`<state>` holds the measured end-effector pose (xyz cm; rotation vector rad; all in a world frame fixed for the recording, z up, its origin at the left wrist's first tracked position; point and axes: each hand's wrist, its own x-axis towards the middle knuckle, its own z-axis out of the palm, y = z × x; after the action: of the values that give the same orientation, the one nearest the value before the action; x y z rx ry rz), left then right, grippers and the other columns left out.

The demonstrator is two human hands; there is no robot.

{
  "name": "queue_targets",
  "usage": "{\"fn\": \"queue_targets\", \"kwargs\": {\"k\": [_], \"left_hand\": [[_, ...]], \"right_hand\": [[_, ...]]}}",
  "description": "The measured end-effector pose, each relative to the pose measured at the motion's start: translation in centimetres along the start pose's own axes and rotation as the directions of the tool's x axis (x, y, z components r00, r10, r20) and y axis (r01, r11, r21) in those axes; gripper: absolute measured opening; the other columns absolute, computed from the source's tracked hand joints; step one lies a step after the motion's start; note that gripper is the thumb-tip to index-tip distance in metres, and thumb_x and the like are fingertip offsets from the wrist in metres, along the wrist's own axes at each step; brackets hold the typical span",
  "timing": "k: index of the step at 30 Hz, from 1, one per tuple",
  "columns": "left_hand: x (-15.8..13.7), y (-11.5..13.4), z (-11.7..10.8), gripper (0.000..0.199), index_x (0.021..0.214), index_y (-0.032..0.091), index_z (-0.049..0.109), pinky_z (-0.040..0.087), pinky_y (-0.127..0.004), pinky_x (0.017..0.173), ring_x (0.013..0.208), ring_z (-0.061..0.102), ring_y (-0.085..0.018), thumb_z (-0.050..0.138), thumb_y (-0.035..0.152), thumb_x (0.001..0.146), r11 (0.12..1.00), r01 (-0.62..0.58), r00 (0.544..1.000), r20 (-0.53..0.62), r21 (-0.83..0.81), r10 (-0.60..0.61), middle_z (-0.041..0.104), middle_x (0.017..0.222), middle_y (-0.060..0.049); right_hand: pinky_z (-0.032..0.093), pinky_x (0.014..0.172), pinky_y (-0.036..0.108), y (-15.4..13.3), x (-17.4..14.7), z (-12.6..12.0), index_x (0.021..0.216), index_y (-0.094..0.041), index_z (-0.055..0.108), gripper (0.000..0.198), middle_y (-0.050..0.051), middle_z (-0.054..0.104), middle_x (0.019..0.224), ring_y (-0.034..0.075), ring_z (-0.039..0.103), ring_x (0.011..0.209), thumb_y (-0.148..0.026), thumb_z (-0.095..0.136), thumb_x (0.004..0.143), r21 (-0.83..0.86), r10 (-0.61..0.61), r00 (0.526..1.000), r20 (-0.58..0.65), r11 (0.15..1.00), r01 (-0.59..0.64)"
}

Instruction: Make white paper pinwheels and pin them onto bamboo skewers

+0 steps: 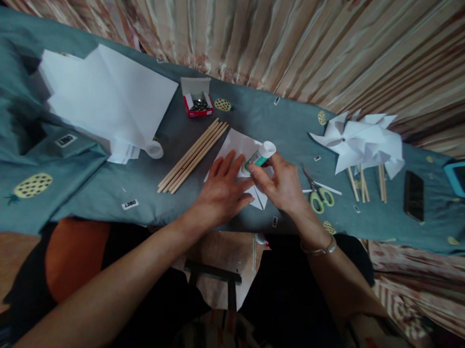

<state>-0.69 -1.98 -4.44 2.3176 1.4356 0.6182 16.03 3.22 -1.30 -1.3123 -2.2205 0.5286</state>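
Observation:
A white paper square (237, 141) with slits cut in it lies on the cloth in front of me. My left hand (223, 190) rests flat on it, fingers spread. In my right hand (282, 182) is a green and white glue stick (259, 155), tilted so that its lower end meets the paper near the middle; the exact contact is hidden by my fingers. Just right of that hand lie scissors (320, 194) with green handles, beside a thin white paper strip (330, 188). To the left of the square sits a row of several wooden sticks (192, 156).
Loose white paper (104, 97) and a small paper roll (154, 149) lie at left. A red box of metal pins (199, 100) stands open behind the sticks. Finished paper pinwheels (357, 141), a phone (414, 195) and a blue-framed device (464, 177) are at right. A curtain (248, 33) hangs behind.

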Motion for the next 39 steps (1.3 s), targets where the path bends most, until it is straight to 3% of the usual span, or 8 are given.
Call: {"fn": "queue_targets", "kwargs": {"k": [14,22,26,29,32,35,39], "left_hand": [[0.0,0.1,-0.1,0.03,0.114,0.023,0.069,0.025,-0.059,0.117,0.148,0.024,-0.039,0.066,0.035,0.087,1.0,0.012,1.0,0.014,-0.015,-0.012,0.039,0.156,-0.011],[0.0,-0.1,0.1,0.034,0.117,0.025,0.069,0.025,-0.059,0.117,0.148,0.022,-0.039,0.069,0.035,0.085,1.0,0.005,1.0,-0.006,-0.031,-0.005,0.036,0.158,-0.01],[0.0,-0.1,-0.2,0.036,0.119,0.024,0.069,0.024,-0.059,0.117,0.148,0.022,-0.04,0.069,0.035,0.085,0.999,0.018,1.0,0.013,-0.045,-0.017,0.037,0.157,-0.013],[0.0,-0.1,-0.4,0.035,0.12,0.025,0.069,0.025,-0.058,0.116,0.147,0.024,-0.04,0.069,0.035,0.086,0.999,0.017,1.0,0.012,-0.037,-0.017,0.038,0.156,-0.012],[0.0,-0.2,-0.5,0.034,0.12,0.025,0.068,0.026,-0.06,0.115,0.147,0.025,-0.04,0.066,0.036,0.088,1.0,-0.005,1.0,0.022,-0.018,0.006,0.038,0.156,-0.012],[-0.1,-0.2,-0.5,0.039,0.127,0.023,0.064,0.027,-0.059,0.115,0.147,0.024,-0.04,0.062,0.035,0.091,1.0,-0.03,0.999,0.016,-0.009,0.03,0.036,0.156,-0.016],[-0.4,-0.6,-1.6,0.047,0.139,0.021,0.053,0.028,-0.058,0.115,0.148,0.022,-0.037,0.054,0.038,0.095,0.997,-0.074,0.995,-0.075,-0.012,0.073,0.033,0.157,-0.018]], "right_hand": [[0.051,0.082,0.045,0.1,0.2,0.9,0.102,-0.021,0.057,0.037,0.011,0.068,0.094,0.028,0.063,0.091,-0.056,0.047,0.095,-0.071,-0.036,0.997,-0.061,0.997,0.031],[0.052,0.078,0.044,0.5,0.3,0.8,0.098,-0.021,0.058,0.04,0.009,0.068,0.087,0.027,0.063,0.086,-0.059,0.047,0.093,-0.113,-0.034,0.994,-0.102,0.993,0.023],[0.053,0.079,0.043,0.5,0.3,-0.3,0.094,-0.022,0.061,0.035,0.009,0.068,0.086,0.026,0.065,0.085,-0.056,0.056,0.09,-0.03,0.045,0.994,-0.1,0.998,-0.048],[0.054,0.078,0.039,1.5,0.3,-1.5,0.092,-0.023,0.062,0.029,0.006,0.069,0.087,0.022,0.066,0.081,-0.052,0.062,0.087,0.194,0.144,0.977,-0.155,0.975,-0.113],[0.056,0.076,0.036,3.5,0.2,-2.4,0.09,-0.024,0.063,0.028,0.002,0.069,0.086,0.018,0.067,0.08,-0.051,0.064,0.085,0.531,0.281,0.94,-0.195,0.836,-0.14],[0.058,0.074,0.033,5.4,-0.3,-2.7,0.085,-0.024,0.063,0.025,0.001,0.07,0.086,0.015,0.068,0.079,-0.048,0.069,0.081,0.791,0.454,0.889,-0.065,0.566,-0.232],[0.06,0.076,0.03,5.8,-1.1,-2.9,0.085,-0.022,0.067,0.023,0.001,0.073,0.086,0.015,0.07,0.081,-0.039,0.078,0.075,0.936,0.55,0.826,0.123,0.213,-0.281]]}}
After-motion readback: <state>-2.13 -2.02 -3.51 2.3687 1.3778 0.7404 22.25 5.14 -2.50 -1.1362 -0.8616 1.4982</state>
